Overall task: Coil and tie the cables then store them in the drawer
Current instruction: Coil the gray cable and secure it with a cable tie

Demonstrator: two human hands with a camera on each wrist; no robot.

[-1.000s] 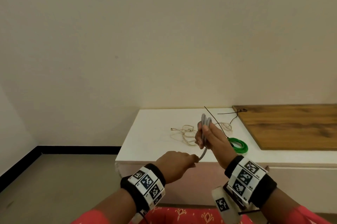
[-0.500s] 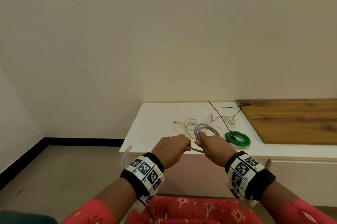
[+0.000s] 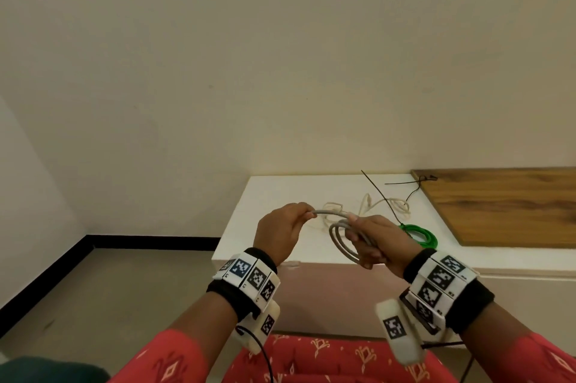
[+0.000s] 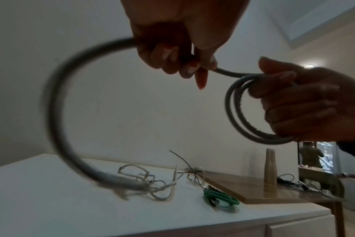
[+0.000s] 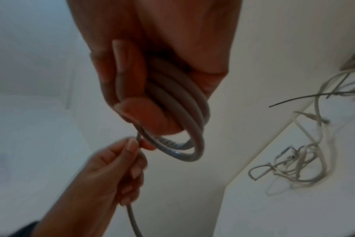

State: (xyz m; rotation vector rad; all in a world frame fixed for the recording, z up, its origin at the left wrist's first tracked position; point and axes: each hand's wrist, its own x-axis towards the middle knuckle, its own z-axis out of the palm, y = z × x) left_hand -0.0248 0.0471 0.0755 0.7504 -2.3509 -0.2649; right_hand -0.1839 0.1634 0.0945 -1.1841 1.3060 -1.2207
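A grey cable [image 3: 338,242] is held in the air in front of the white cabinet [image 3: 274,195]. My right hand [image 3: 358,239] grips a coil of about three loops of the grey cable [image 5: 192,144]. My left hand [image 3: 307,214] pinches the free length of it just left of the coil, and the loose tail [image 4: 57,128] swings down in a blurred arc below that hand. On the cabinet top lie a tangled white cable [image 3: 383,205], a coiled green cable [image 3: 419,234] and thin black ties [image 3: 380,195].
A wooden board [image 3: 505,205] covers the cabinet top to the right, with a tall beige vase [image 4: 270,166] standing on it. The wall runs close behind. Open floor with a black skirting lies to the left. Red patterned cloth [image 3: 327,357] sits below my arms.
The coil in my right hand has tipped from upright to a flatter ring. My left hand has risen from below the coil to its left, drawing the free cable taut between the hands.
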